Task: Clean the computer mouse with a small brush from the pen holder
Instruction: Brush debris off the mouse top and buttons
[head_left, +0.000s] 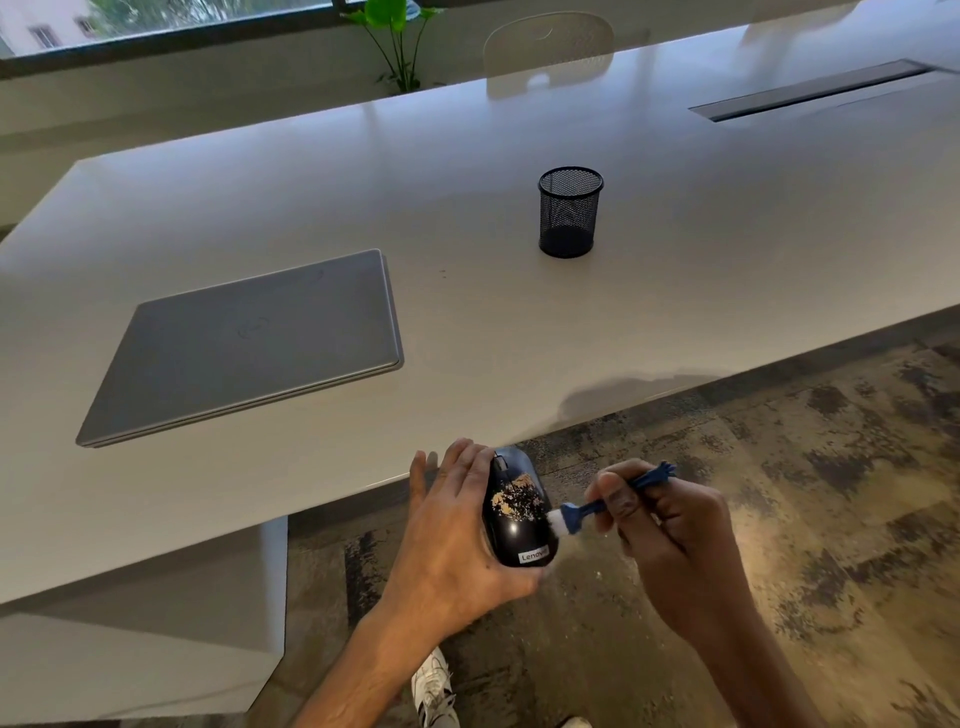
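I cup the light, slick mouse (517, 512) in my left hand (452, 540) by its sides while my right hand (670, 540) pinches the thin, stiff brush (597, 506) mid-handle.

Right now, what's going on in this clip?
A person is cleaning a black computer mouse off the near edge of the white table, above the carpet. The left hand holds the mouse, whose top carries tan, flaky patches. The right hand pinches a small blue brush with its white bristles against the mouse's right side. The mesh pen holder stands upright on the table and looks empty. A closed grey laptop lies to its left.
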